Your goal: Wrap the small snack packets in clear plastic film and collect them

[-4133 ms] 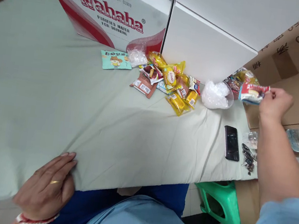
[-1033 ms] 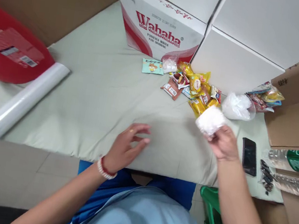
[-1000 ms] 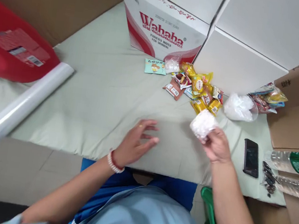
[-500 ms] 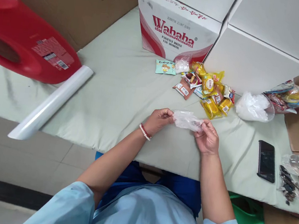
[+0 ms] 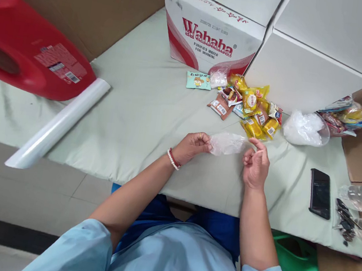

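A clear, crumpled plastic bag (image 5: 228, 144) stretches between my hands above the cloth-covered table. My left hand (image 5: 194, 146), with a beaded bracelet at the wrist, pinches its left end. By the bag's right end is my right hand (image 5: 256, 164), its index finger stretched out and the other fingers curled; whether the fingertip touches the plastic I cannot tell. Beyond the bag lies a pile of wrapped snacks (image 5: 251, 101), mostly in yellow packets. A light green packet (image 5: 199, 80) and a small clump of clear plastic (image 5: 219, 78) lie at the pile's left.
Behind the snacks stand a Wahaba-style water carton marked Wahaha (image 5: 210, 37) and white boxes (image 5: 309, 77). A bowl of clear bags (image 5: 305, 128) and a phone (image 5: 320, 194) lie rightward. A red jug (image 5: 36, 45) and a white roll (image 5: 59, 121) occupy the left.
My right hand has let go of the bag's right end and raised its index finger beside it. My left hand keeps its pinch.
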{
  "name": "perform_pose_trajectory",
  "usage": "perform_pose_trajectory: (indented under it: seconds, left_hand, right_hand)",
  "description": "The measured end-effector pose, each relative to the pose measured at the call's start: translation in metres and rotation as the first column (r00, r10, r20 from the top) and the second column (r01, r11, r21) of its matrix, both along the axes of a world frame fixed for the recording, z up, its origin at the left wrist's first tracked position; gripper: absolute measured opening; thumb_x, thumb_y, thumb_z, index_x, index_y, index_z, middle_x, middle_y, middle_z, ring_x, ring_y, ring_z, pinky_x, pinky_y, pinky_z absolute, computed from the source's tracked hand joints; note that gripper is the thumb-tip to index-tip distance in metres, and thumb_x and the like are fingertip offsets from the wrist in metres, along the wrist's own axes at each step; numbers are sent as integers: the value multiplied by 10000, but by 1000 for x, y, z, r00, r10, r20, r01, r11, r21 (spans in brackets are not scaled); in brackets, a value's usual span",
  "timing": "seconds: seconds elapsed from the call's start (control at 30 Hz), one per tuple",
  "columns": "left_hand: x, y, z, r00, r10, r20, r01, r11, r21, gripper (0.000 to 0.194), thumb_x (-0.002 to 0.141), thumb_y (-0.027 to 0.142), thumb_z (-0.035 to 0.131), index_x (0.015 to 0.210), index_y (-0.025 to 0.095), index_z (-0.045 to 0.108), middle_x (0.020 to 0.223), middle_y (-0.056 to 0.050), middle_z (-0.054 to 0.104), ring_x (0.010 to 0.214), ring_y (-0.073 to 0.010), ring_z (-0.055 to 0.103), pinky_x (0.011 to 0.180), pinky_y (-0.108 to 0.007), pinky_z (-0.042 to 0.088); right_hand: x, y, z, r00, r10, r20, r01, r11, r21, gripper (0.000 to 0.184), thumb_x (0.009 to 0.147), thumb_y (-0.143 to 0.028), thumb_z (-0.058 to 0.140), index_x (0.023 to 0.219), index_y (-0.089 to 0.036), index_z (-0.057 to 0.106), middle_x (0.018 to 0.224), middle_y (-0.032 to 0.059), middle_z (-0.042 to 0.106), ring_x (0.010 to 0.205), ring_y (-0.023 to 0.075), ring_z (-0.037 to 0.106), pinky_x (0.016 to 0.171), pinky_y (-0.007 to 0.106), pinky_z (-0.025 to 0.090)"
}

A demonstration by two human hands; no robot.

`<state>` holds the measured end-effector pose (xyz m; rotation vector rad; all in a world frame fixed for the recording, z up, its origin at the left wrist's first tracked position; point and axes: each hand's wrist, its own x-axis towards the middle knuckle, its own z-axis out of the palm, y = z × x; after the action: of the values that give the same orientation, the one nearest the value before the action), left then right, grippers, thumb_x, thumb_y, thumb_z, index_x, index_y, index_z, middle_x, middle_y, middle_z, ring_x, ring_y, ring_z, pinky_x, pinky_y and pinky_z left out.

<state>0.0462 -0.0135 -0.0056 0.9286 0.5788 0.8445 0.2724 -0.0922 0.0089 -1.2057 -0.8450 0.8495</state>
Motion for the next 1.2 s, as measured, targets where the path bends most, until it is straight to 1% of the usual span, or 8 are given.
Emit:
perform_pose_trajectory:
  seconds: [0.17, 0.4, 0.5, 0.63, 0.73, 0.83, 0.97, 1.2]
  left_hand:
    - [2, 0, -4, 1000, -7, -27, 9, 997, 78, 424, 646, 385, 1011, 750, 160, 666, 909, -11, 689, 807, -112, 640, 776, -262, 541]
    - [0, 4, -2, 993, 111, -35, -112, 994, -19, 461, 650, 425, 1006, 768, 157, 650, 929, -26, 723, 742, -110, 673, 692, -252, 540]
    - [-4, 10, 0, 983, 181, -2, -180, 976, -122, 486, 637, 427, 1013, 800, 165, 637, 939, -36, 750, 823, -158, 741, 746, -282, 580]
    - [-9, 17, 0, 966, 252, 60, -235, 950, -203, 519, 622, 420, 1018, 817, 191, 595, 869, -13, 757, 847, -189, 769, 819, -333, 614]
    - [-9, 18, 0, 949, 301, 90, -278, 939, -204, 528, 626, 421, 1016, 833, 205, 582, 816, 13, 738, 888, -212, 777, 897, -397, 628]
    - [-5, 13, 4, 953, 289, 96, -268, 945, -186, 511, 648, 414, 1011, 836, 203, 586, 846, 10, 747, 922, -208, 775, 936, -414, 623]
    - [0, 7, 10, 968, 213, 132, -193, 970, -150, 504, 659, 359, 1016, 850, 196, 579, 982, -20, 775, 1009, -205, 773, 1007, -412, 591]
    - [-2, 11, 5, 951, 289, 113, -270, 950, -157, 493, 624, 320, 1014, 843, 194, 592, 1019, -19, 769, 906, -149, 744, 888, -310, 586]
  right_hand:
    - [-2, 1, -10, 976, 63, 206, -36, 990, -136, 622, 768, -454, 886, 1334, -298, 680, 1106, 16, 639, 674, 89, 476, 641, 248, 464]
    - [9, -1, -3, 997, 25, 71, -28, 998, 52, 14, 761, -252, 775, 751, -259, 779, 982, 27, 645, 853, 168, 568, 722, 297, 470]
    - [12, -1, -2, 991, 51, 124, -67, 989, 134, 162, 710, -142, 686, 622, -265, 744, 997, 25, 679, 1009, 202, 609, 940, 368, 483]
    - [10, 0, -7, 857, 184, 481, -204, 979, -10, 311, 722, -78, 559, 661, -290, 778, 1039, 25, 733, 1082, 229, 613, 1022, 427, 460]
    - [7, 0, -9, 780, 80, 621, -85, 996, -22, 317, 793, -94, 536, 689, -281, 769, 1048, 33, 749, 1105, 240, 607, 1041, 446, 460]
    - [2, -4, -6, 864, -65, 499, 68, 998, 14, 205, 923, -222, 591, 832, -262, 770, 1018, 40, 731, 967, 211, 649, 894, 382, 523]
    - [-15, -7, 0, 942, 174, 287, -110, 968, -224, 347, 967, -490, 671, 1226, -267, 733, 1003, 47, 756, 790, 180, 643, 667, 303, 519]
    - [-30, -9, 14, 923, 222, 314, -140, 955, -263, 197, 873, -426, 777, 927, -237, 769, 944, 38, 736, 847, 176, 633, 785, 308, 518]
